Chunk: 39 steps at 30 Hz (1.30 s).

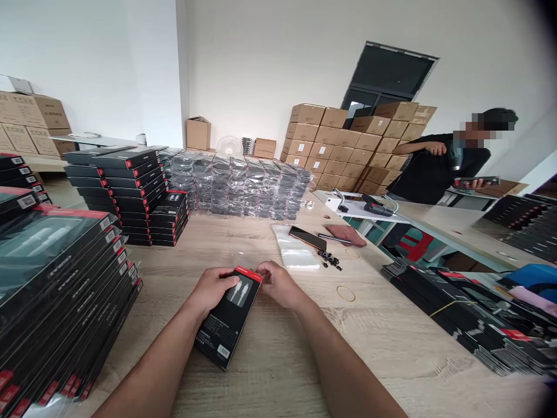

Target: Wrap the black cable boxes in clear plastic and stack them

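Note:
My left hand [214,290] is closed around the upper left side of a black and red cable box [226,325], its thumb lying on the front. White cable plugs are pictured on the box, and a barcode label is near its lower end. The box is tilted over the table. At its red top end, my right hand [278,284] has its fingers curled in against the corner; what they pinch is hidden. Small black plastic pieces [331,260] lie beyond my right hand, beside clear plastic bags [298,249] and a phone [307,238].
Stacked black boxes stand at left [56,278] and back left [126,186]. Wrapped packs [235,186] line the table's back. Flat black sleeves [452,313] lie at right, near a rubber band [346,294]. A co-worker [444,165] holds a heat gun [455,155] and a box.

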Each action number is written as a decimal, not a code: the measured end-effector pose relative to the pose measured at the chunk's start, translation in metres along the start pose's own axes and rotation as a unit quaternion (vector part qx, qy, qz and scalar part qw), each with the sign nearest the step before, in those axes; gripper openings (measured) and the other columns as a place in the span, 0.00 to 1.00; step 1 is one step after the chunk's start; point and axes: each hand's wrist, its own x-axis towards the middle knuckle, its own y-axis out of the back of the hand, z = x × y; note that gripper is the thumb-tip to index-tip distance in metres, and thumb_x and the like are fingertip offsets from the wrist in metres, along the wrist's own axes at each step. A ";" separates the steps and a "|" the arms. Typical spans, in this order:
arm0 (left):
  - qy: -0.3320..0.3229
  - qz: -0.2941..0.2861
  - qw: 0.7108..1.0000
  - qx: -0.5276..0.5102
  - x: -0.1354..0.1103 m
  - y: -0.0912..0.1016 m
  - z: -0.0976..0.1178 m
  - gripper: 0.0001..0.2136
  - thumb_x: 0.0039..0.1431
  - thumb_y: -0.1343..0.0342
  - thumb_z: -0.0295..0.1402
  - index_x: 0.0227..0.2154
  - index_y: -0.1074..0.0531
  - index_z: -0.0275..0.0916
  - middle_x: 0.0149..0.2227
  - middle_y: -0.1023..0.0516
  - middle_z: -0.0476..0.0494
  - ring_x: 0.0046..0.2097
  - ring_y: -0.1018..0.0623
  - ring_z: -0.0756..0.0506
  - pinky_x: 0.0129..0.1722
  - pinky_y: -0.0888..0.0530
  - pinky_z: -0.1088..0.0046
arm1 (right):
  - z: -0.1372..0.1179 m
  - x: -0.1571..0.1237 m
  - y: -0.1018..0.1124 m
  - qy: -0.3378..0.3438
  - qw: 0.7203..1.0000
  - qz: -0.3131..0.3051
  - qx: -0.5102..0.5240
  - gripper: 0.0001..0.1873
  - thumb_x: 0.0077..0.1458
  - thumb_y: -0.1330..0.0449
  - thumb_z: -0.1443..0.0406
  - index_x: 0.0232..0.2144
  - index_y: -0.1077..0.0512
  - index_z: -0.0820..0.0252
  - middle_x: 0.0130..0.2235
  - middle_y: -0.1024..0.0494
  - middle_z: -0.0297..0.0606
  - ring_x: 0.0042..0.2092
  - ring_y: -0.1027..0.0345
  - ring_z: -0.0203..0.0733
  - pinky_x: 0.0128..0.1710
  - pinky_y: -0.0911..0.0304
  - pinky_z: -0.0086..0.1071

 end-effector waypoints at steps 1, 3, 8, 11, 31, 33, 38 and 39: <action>-0.001 -0.006 1.000 -0.003 0.000 0.001 0.000 0.19 0.43 0.36 0.35 0.40 0.23 0.34 0.32 0.19 0.42 0.30 0.23 0.46 0.32 0.29 0.72 | -0.002 0.000 -0.001 0.010 1.000 0.005 -0.011 0.12 0.41 0.41 0.73 0.32 0.29 0.58 0.33 0.28 0.32 0.32 0.35 0.35 0.33 0.39 0.29; -0.001 -0.023 1.000 -0.007 0.000 0.001 0.001 0.19 0.43 0.36 0.37 0.40 0.23 0.34 0.32 0.19 0.43 0.30 0.23 0.47 0.32 0.29 0.72 | -0.005 0.001 -0.001 0.022 0.999 0.018 -0.028 0.09 0.44 0.43 0.73 0.30 0.29 0.58 0.32 0.28 0.33 0.32 0.35 0.35 0.33 0.39 0.30; 0.004 -0.034 0.999 -0.002 -0.001 0.001 0.001 0.21 0.42 0.36 0.38 0.41 0.23 0.34 0.33 0.19 0.42 0.31 0.23 0.46 0.32 0.30 0.72 | -0.006 0.004 0.000 -0.014 0.997 0.068 0.020 0.05 0.50 0.44 0.66 0.26 0.29 0.59 0.29 0.27 0.34 0.31 0.34 0.38 0.33 0.38 0.32; -0.010 -0.043 0.999 0.003 -0.001 0.000 0.000 0.20 0.43 0.37 0.38 0.40 0.22 0.35 0.33 0.19 0.42 0.30 0.23 0.47 0.31 0.30 0.73 | -0.007 0.005 -0.002 -0.051 0.991 0.093 0.083 0.09 0.50 0.42 0.60 0.24 0.29 0.59 0.26 0.28 0.33 0.30 0.36 0.37 0.31 0.39 0.31; -0.060 0.050 0.994 0.074 0.001 -0.004 -0.009 0.19 0.44 0.39 0.36 0.41 0.24 0.36 0.40 0.19 0.43 0.41 0.22 0.43 0.41 0.28 0.71 | -0.016 -0.008 -0.005 -0.039 0.986 0.091 -0.137 0.10 0.44 0.45 0.74 0.24 0.27 0.55 0.27 0.22 0.32 0.29 0.30 0.37 0.30 0.39 0.27; -0.047 0.044 0.995 0.082 0.004 -0.002 -0.014 0.20 0.45 0.39 0.39 0.42 0.25 0.37 0.41 0.19 0.44 0.43 0.22 0.42 0.43 0.29 0.70 | -0.016 -0.009 -0.007 -0.071 0.983 0.099 -0.139 0.07 0.44 0.43 0.71 0.24 0.27 0.55 0.26 0.23 0.31 0.28 0.30 0.37 0.28 0.40 0.26; -0.018 0.061 0.991 0.119 0.011 0.001 -0.021 0.24 0.45 0.39 0.42 0.45 0.26 0.38 0.42 0.20 0.43 0.44 0.22 0.41 0.44 0.28 0.68 | -0.016 -0.009 -0.010 -0.104 0.978 0.110 -0.143 0.03 0.45 0.41 0.67 0.23 0.28 0.55 0.25 0.23 0.31 0.28 0.31 0.36 0.27 0.41 0.26; -0.015 0.059 0.991 0.122 0.011 0.001 -0.020 0.23 0.45 0.39 0.42 0.45 0.26 0.38 0.41 0.19 0.44 0.44 0.22 0.41 0.43 0.28 0.69 | -0.017 -0.009 -0.010 -0.104 0.978 0.111 -0.144 0.03 0.45 0.41 0.68 0.23 0.28 0.55 0.25 0.23 0.31 0.27 0.31 0.36 0.27 0.41 0.26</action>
